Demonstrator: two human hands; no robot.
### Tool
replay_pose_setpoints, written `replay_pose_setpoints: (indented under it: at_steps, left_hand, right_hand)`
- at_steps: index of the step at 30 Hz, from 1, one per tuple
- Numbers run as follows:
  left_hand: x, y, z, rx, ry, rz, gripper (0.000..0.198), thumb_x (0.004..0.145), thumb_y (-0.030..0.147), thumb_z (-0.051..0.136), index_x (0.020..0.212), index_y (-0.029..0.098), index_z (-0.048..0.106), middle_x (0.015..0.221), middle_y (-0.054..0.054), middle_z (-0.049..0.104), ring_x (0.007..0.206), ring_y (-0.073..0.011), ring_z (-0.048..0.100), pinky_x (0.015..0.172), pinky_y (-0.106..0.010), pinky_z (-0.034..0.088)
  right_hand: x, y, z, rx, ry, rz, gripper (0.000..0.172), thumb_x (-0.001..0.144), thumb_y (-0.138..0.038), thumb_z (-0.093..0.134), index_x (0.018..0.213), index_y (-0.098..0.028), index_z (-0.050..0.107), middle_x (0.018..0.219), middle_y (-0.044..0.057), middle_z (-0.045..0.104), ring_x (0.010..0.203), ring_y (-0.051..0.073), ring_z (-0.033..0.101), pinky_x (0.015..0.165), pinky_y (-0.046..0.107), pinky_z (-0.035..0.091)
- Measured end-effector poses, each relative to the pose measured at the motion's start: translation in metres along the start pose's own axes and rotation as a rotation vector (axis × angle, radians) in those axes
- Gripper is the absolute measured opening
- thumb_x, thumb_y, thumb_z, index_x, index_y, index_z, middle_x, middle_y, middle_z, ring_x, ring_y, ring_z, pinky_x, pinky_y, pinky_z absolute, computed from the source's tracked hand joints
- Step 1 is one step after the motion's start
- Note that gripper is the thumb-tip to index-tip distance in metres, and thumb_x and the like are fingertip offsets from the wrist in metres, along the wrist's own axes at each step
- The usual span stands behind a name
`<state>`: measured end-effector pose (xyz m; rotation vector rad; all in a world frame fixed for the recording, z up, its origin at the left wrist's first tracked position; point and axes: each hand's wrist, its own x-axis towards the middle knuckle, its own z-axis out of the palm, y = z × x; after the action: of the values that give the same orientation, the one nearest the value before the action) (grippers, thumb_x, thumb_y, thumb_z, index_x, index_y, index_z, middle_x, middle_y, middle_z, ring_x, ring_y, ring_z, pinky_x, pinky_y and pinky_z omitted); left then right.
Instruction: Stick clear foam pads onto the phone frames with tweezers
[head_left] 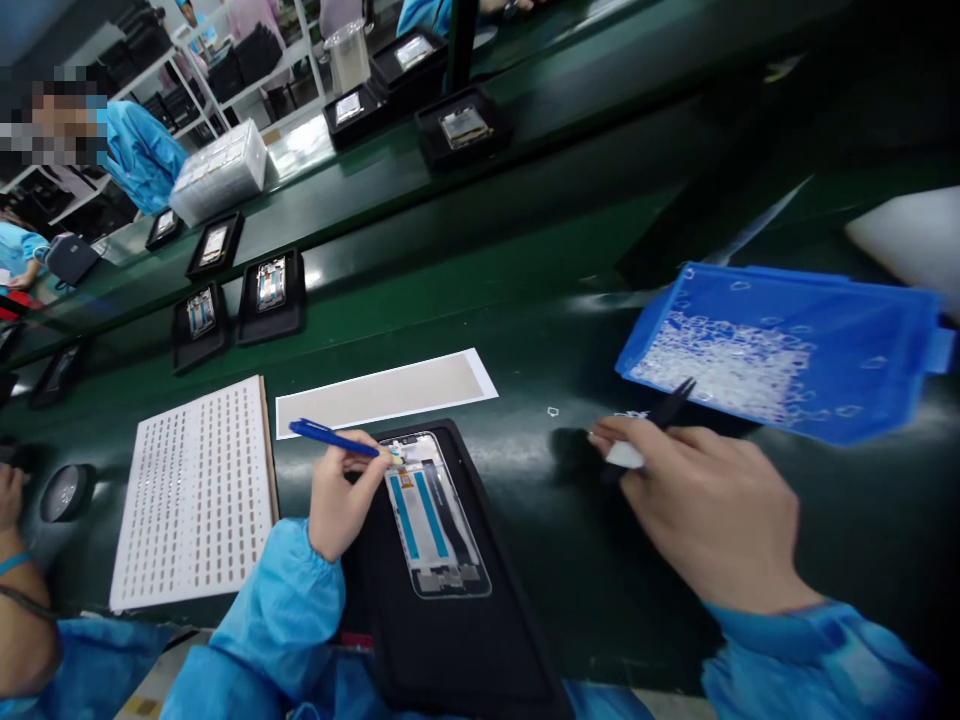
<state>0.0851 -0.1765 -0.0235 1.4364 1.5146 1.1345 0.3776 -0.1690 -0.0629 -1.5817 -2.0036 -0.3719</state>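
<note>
My left hand (341,500) grips a blue pen-like tool (330,437), its tip at the top edge of a phone frame (435,520). That frame lies in a black tray (457,600) in front of me. My right hand (712,510) holds black tweezers (664,412) with a finger wrapped in white. It hovers over the green belt just in front of a blue tray (787,345) filled with small clear parts. A single small clear part (553,411) lies loose on the belt between my hands.
A white perforated sheet (195,495) and a long white strip (386,392) lie left of the black tray. Several black trays with phone frames (270,290) ride the far belt. Another person's arm (22,590) is at the far left, and a worker in blue (139,150) sits beyond.
</note>
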Motion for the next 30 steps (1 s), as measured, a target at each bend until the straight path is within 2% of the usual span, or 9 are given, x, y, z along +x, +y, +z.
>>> replay_pose_setpoints:
  at_steps: [3, 6, 8, 11, 13, 21, 26, 30]
  left_hand:
    - [0.008, -0.003, 0.01, 0.118, -0.043, 0.086, 0.01, 0.084, 0.026, 0.065, 0.087, 0.018, 0.061, 0.085, -0.004, 0.071, 0.078, -0.0166, 0.071, 0.065, -0.022, 0.057]
    - [0.014, -0.005, 0.016, 0.17, -0.055, 0.131, 0.008, 0.084, 0.025, 0.063, 0.086, 0.018, 0.062, 0.085, -0.004, 0.071, 0.078, -0.017, 0.072, 0.065, -0.023, 0.057]
    - [0.017, -0.006, 0.017, 0.177, -0.056, 0.125, 0.008, 0.084, 0.025, 0.063, 0.087, 0.018, 0.062, 0.086, -0.005, 0.071, 0.078, -0.0169, 0.072, 0.065, -0.023, 0.057]
    - [0.017, -0.008, 0.016, 0.164, -0.053, 0.092, 0.008, 0.084, 0.025, 0.063, 0.088, 0.018, 0.061, 0.087, -0.005, 0.071, 0.078, -0.0166, 0.072, 0.064, -0.022, 0.057]
    - [0.016, -0.01, 0.014, 0.158, -0.046, 0.073, 0.009, 0.084, 0.025, 0.064, 0.088, 0.018, 0.061, 0.086, -0.004, 0.071, 0.078, -0.0164, 0.072, 0.063, -0.021, 0.056]
    - [0.013, -0.015, 0.012, 0.12, -0.058, 0.037, 0.011, 0.084, 0.025, 0.064, 0.09, 0.018, 0.059, 0.086, -0.004, 0.072, 0.08, -0.0168, 0.072, 0.064, -0.021, 0.056]
    - [0.007, -0.014, 0.012, 0.111, -0.091, 0.031, 0.012, 0.086, 0.026, 0.063, 0.093, 0.018, 0.058, 0.089, -0.005, 0.073, 0.081, -0.0182, 0.073, 0.064, -0.023, 0.057]
    - [0.0, -0.014, 0.01, 0.17, -0.118, 0.049, 0.013, 0.086, 0.029, 0.064, 0.092, 0.018, 0.06, 0.091, -0.006, 0.072, 0.08, -0.0181, 0.072, 0.067, -0.026, 0.058]
  right_hand:
    - [0.011, -0.022, 0.003, 0.214, 0.032, 0.038, 0.025, 0.099, -0.035, 0.048, 0.092, -0.017, 0.064, 0.071, 0.008, 0.056, 0.067, 0.024, 0.055, 0.06, 0.033, 0.039]
    - [0.023, -0.048, 0.011, 0.547, -0.078, 0.012, 0.021, 0.1, -0.03, 0.045, 0.099, -0.018, 0.063, 0.086, 0.007, 0.062, 0.075, 0.021, 0.058, 0.066, 0.03, 0.043]
    - [0.029, -0.064, 0.018, 0.634, -0.166, -0.011, 0.02, 0.099, -0.025, 0.044, 0.099, -0.019, 0.063, 0.084, 0.006, 0.062, 0.076, 0.021, 0.057, 0.066, 0.03, 0.042]
    - [0.035, -0.083, 0.028, 0.557, -0.151, -0.051, 0.019, 0.098, -0.023, 0.047, 0.096, -0.016, 0.064, 0.073, 0.006, 0.058, 0.071, 0.023, 0.052, 0.062, 0.031, 0.037]
    - [0.035, -0.09, 0.032, 0.494, -0.114, -0.076, 0.02, 0.097, -0.021, 0.045, 0.096, -0.014, 0.064, 0.072, 0.007, 0.056, 0.071, 0.023, 0.049, 0.062, 0.032, 0.034]
    - [0.031, -0.097, 0.038, 0.522, -0.096, -0.061, 0.021, 0.093, -0.014, 0.044, 0.101, -0.012, 0.063, 0.073, 0.007, 0.055, 0.075, 0.024, 0.048, 0.064, 0.032, 0.033]
    - [0.02, -0.102, 0.03, 0.512, -0.158, -0.094, 0.024, 0.089, -0.009, 0.042, 0.102, -0.013, 0.061, 0.076, 0.008, 0.054, 0.073, 0.024, 0.046, 0.062, 0.033, 0.031]
    - [0.013, -0.1, 0.027, 0.594, -0.25, -0.121, 0.041, 0.078, -0.002, 0.044, 0.115, -0.014, 0.057, 0.084, 0.009, 0.059, 0.082, 0.027, 0.047, 0.065, 0.034, 0.033]
